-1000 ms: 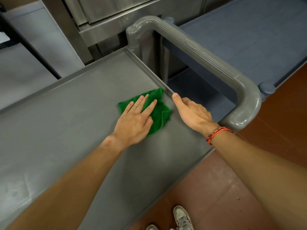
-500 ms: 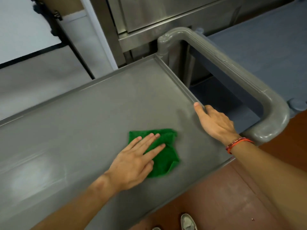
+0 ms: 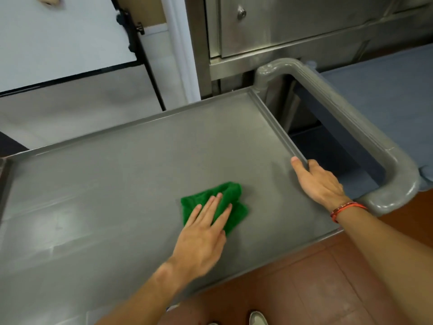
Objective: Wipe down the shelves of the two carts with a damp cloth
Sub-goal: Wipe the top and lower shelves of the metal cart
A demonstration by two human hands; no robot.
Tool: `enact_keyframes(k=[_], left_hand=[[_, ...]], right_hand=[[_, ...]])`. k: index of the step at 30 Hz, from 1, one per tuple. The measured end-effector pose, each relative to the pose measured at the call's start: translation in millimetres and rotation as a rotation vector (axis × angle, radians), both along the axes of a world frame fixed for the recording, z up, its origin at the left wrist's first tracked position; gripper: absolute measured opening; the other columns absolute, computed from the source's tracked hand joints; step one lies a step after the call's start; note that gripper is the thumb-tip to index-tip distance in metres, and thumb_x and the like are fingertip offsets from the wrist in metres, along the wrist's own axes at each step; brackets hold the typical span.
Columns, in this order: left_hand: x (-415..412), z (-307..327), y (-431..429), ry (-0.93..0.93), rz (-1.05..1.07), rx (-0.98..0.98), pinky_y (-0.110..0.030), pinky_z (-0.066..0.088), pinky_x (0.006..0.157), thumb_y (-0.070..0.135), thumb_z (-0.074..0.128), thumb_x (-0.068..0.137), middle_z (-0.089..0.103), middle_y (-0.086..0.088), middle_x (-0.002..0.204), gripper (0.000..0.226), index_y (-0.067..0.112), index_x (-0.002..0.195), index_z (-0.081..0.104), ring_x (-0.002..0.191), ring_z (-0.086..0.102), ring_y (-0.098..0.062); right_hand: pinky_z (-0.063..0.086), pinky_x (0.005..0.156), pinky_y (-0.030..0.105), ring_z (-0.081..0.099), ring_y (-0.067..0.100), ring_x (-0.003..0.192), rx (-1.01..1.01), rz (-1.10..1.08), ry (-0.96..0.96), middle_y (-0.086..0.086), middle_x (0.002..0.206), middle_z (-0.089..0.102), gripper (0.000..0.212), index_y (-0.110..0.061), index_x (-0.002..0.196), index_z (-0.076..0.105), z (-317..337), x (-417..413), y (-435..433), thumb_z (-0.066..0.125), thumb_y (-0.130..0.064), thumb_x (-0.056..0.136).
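A crumpled green cloth (image 3: 230,195) lies on the grey cart's top shelf (image 3: 140,165), right of its middle. My left hand (image 3: 203,233) presses flat on the cloth with straight fingers. My right hand (image 3: 316,181) grips the raised right rim of that shelf, thumb on the inside and fingers curled over the outside; a red band circles its wrist. The cart's thick grey handle (image 3: 346,113) loops past the rim. A second cart with a blue-grey shelf (image 3: 384,95) stands to the right.
Stainless steel cabinets (image 3: 293,26) stand behind the carts. A white panel and a black frame (image 3: 140,55) are at the back left. Red-brown floor tiles (image 3: 304,289) and my shoes (image 3: 256,319) show below the shelf's near edge.
My left hand has slid the cloth from the shelf's right rim towards me and to the left. My right hand has kept its hold on the rim.
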State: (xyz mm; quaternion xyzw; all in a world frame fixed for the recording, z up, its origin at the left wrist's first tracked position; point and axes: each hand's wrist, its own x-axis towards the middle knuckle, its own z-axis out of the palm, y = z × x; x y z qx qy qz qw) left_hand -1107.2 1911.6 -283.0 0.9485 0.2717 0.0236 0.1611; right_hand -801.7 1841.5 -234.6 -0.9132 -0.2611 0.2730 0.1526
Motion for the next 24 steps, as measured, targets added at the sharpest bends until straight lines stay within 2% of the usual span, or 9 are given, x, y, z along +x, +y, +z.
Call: enact_keyframes(k=[2,5,8,11,14,17,20,22,24], left_hand=[[-2.3,4.5,-4.8,0.002,0.023,-0.053,-0.031,-0.009,0.122,0.036,0.016,0.096,-0.009,0.006,0.163,0.061,0.03,0.157,0.012,0.15,-0.016,-0.007],[1.6,15.4,-1.8,-0.018,0.07,-0.087,-0.027,-0.009,0.122,0.022,0.024,0.103,-0.013,0.012,0.158,0.058,0.031,0.157,0.007,0.146,-0.02,-0.002],[4.4,28.7,-0.6,-0.106,0.134,-0.225,-0.015,-0.002,0.119,0.006,0.032,0.102,0.006,0.008,0.161,0.062,0.029,0.157,0.016,0.146,-0.007,0.0],[6.5,44.3,-0.4,-0.28,0.273,-0.39,0.0,0.01,0.108,-0.001,0.035,0.1,0.028,0.006,0.159,0.062,0.032,0.151,0.035,0.147,0.01,0.002],[9.5,64.7,-3.7,-0.46,0.387,-0.53,-0.001,0.03,0.101,-0.007,0.036,0.098,0.044,0.007,0.151,0.062,0.035,0.142,0.047,0.138,0.042,-0.007],[12.2,94.5,-9.3,-0.61,0.456,-0.653,-0.004,0.035,0.098,-0.008,0.037,0.098,0.053,0.014,0.14,0.062,0.04,0.136,0.048,0.128,0.05,0.003],[12.2,129.5,-18.9,-0.757,0.486,-0.755,-0.01,0.04,0.1,-0.009,0.037,0.099,0.057,0.02,0.133,0.061,0.039,0.133,0.051,0.12,0.053,0.009],[10.2,151.3,-26.6,-0.837,0.502,-0.798,-0.018,0.044,0.102,-0.008,0.038,0.1,0.061,0.022,0.128,0.059,0.04,0.131,0.055,0.12,0.057,0.004],[6.5,167.9,-32.0,-0.913,0.538,-0.833,-0.026,0.047,0.104,-0.007,0.039,0.1,0.065,0.019,0.125,0.058,0.038,0.131,0.058,0.119,0.06,-0.002]], right_hand=[[0.041,0.103,0.05,0.05,0.039,0.126,0.004,0.026,-0.005,0.015,0.139,0.053,0.089,-0.02,0.153,0.025,-1.0,0.1,-0.5,0.016,-0.08,0.089],[0.034,0.11,0.052,0.04,0.04,0.134,-0.024,0.067,-0.088,0.02,0.148,0.042,0.084,-0.015,0.155,0.023,-1.1,-1.2,0.5,0.02,-0.073,0.094],[0.029,0.112,0.052,0.035,0.04,0.136,0.0,0.126,-0.219,0.021,0.15,0.039,0.078,-0.012,0.152,0.03,4.8,-12.1,2.5,0.025,-0.066,0.097],[0.026,0.113,0.05,0.033,0.039,0.139,0.083,0.197,-0.25,0.019,0.152,0.038,0.07,-0.012,0.151,0.034,18.9,-30.4,7.8,0.031,-0.06,0.099],[0.029,0.113,0.047,0.038,0.037,0.138,0.165,0.262,-0.215,0.017,0.15,0.044,0.064,-0.011,0.147,0.041,38.0,-53.9,13.3,0.034,-0.055,0.102],[0.036,0.111,0.039,0.047,0.03,0.134,0.27,0.293,-0.045,0.01,0.145,0.053,0.059,-0.014,0.145,0.047,55.1,-78.3,14.3,0.039,-0.054,0.102],[0.046,0.085,0.026,0.065,0.016,0.103,0.428,0.227,0.241,-0.001,0.118,0.07,0.042,-0.016,0.126,0.064,73.7,-103.4,10.6,0.052,-0.046,0.099],[0.054,0.08,0.03,0.07,0.016,0.091,0.513,0.161,0.492,0.0,0.105,0.075,0.032,-0.019,0.114,0.069,87.4,-120.8,6.4,0.06,-0.044,0.095],[0.056,0.087,0.039,0.073,0.02,0.091,0.546,0.128,0.689,0.002,0.1,0.077,0.029,-0.02,0.11,0.068,101.8,-135.0,3.6,0.065,-0.043,0.092]])
